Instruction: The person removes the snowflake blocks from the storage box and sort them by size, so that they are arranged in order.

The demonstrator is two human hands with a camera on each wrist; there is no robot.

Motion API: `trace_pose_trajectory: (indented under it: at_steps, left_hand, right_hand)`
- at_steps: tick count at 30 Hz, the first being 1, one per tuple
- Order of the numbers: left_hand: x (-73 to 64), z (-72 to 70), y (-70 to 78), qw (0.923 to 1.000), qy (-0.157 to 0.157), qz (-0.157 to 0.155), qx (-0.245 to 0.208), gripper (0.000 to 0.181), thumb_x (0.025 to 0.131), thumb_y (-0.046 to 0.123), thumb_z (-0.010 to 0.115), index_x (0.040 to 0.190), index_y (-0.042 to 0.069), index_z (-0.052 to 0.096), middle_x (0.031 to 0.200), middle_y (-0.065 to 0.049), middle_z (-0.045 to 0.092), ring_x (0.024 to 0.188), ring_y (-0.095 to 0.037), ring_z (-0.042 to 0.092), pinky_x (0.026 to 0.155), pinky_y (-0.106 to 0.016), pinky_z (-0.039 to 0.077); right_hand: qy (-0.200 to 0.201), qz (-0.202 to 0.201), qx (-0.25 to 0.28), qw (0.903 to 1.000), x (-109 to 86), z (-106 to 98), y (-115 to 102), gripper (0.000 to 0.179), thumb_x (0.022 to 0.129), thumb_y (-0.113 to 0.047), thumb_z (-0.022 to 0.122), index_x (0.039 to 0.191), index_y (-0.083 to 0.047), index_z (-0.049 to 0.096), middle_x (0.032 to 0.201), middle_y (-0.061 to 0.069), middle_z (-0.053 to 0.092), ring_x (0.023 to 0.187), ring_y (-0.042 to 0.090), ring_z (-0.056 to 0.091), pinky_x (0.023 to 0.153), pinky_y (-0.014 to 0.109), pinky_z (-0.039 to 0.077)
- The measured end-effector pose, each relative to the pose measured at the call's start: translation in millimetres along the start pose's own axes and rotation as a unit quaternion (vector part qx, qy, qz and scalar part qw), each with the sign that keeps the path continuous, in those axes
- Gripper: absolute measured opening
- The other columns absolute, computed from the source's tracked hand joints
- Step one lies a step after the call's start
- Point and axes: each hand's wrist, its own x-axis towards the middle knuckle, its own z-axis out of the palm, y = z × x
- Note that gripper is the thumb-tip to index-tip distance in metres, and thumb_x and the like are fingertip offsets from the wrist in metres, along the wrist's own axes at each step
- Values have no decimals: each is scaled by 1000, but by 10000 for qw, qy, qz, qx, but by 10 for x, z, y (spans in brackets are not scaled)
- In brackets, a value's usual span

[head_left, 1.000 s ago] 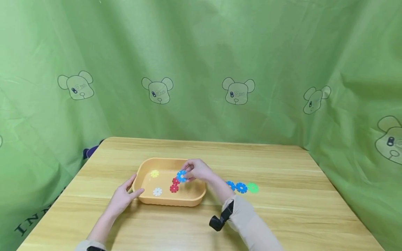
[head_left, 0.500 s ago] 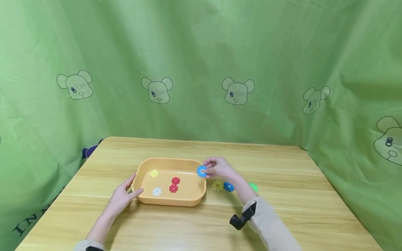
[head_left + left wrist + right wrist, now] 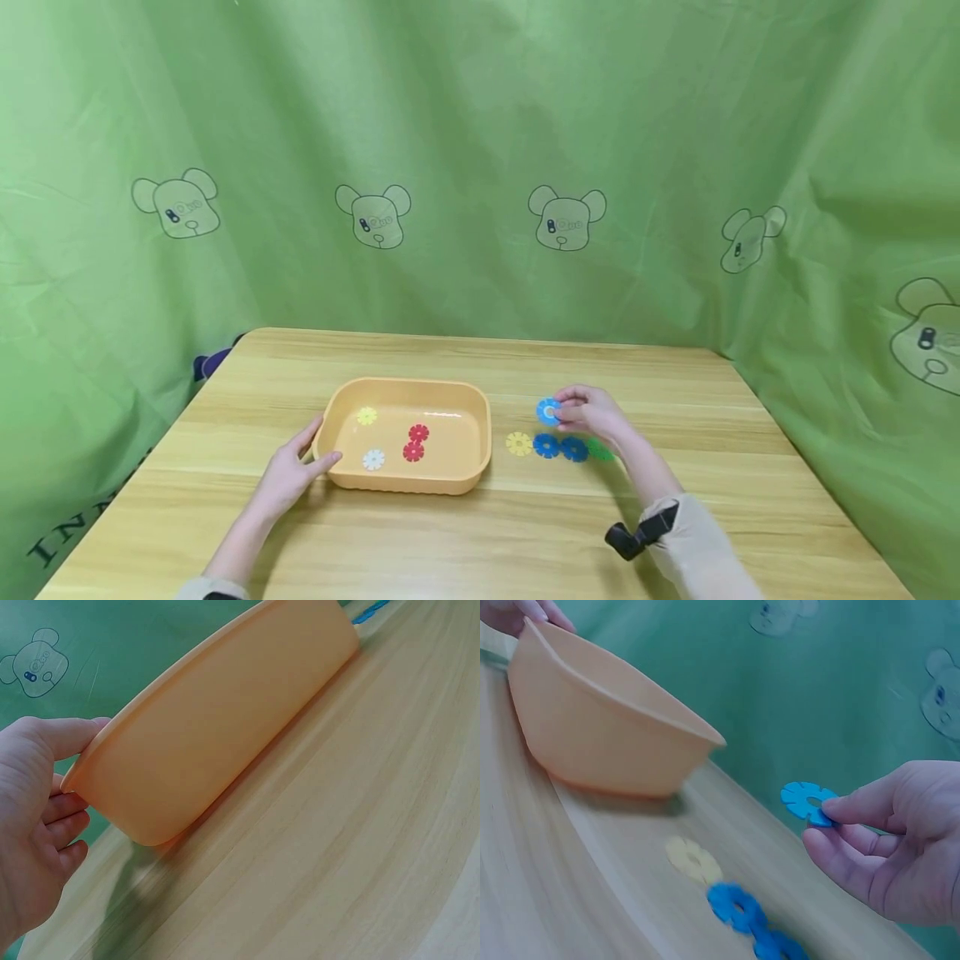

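Between thumb and fingers, my right hand pinches a light blue notched plastic disc, held up above the table. Below and beside it, a row of discs lies on the wood: a yellow disc, two blue discs and a green disc partly behind my wrist. My left hand grips the left end of an orange plastic basin, thumb over the rim and fingers outside. Inside the basin lie a yellow disc, a white disc and two red discs.
The basin stands on a wooden table, left of the disc row. A green curtain with printed bear heads hangs behind and at both sides. A black wrist camera is strapped to my right sleeve.
My right hand has carried the blue disc out of the basin, over its right rim, to a spot above the row. The left hand stays at the basin's left end.
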Motion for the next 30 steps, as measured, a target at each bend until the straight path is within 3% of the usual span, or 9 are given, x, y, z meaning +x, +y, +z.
trace_pose_trajectory:
  at_steps: [7,18,30]
  left_hand:
    - [-2,-3,-4,10000,6,-17,3,76,87,22,65,145,-4,22,148,-24,20,133,-44,20,109,-52,18]
    - [-1,0,-3,10000,-5,-36,-9,76,88,22,65,145,-3,22,148,-24,20,133,-44,20,109,-52,17]
    - [-10,-7,-3,10000,-1,-29,-13,76,87,23,65,145,-3,22,149,-23,20,134,-43,20,109,-52,17]
  right_hand:
    - [129,75,272,9995,-116,-326,144,36,84,5,60,116,13,45,85,5,58,74,15,62,73,29,56]
    - [478,139,-321,9982,-256,-666,311,32,87,-5,62,112,10,51,82,-2,63,74,10,63,67,23,54]
    - [1073,295,-1231,9861,-309,-882,507,37,86,-12,65,112,13,53,81,-3,62,74,10,59,67,28,53]
